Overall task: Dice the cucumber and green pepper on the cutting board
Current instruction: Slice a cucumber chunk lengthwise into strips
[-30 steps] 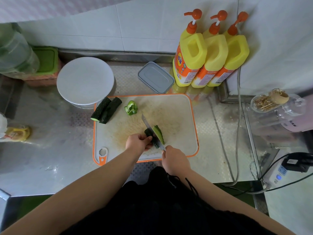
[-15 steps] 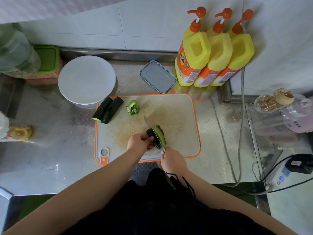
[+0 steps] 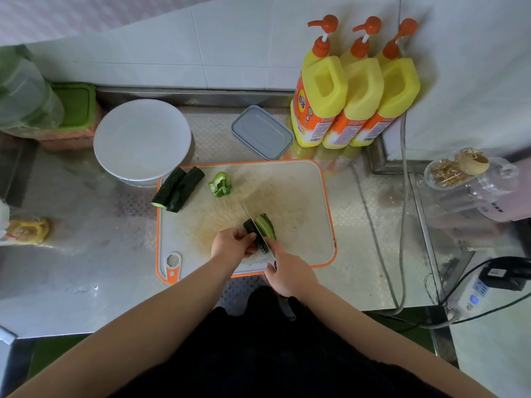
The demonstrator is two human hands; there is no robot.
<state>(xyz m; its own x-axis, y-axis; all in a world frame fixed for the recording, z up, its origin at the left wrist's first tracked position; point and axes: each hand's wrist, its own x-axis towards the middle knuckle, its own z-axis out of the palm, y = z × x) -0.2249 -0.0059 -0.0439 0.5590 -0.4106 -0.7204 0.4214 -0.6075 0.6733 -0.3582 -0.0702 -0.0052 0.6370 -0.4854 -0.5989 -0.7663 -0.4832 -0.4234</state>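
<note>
Steel counter, seemingly tiled wall.

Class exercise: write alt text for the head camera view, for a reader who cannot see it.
A person's right hand slices a cucumber piece with a knife while the left hand holds it on a cutting board. Two more cucumber pieces and a green pepper wait at the board's far left.
</note>
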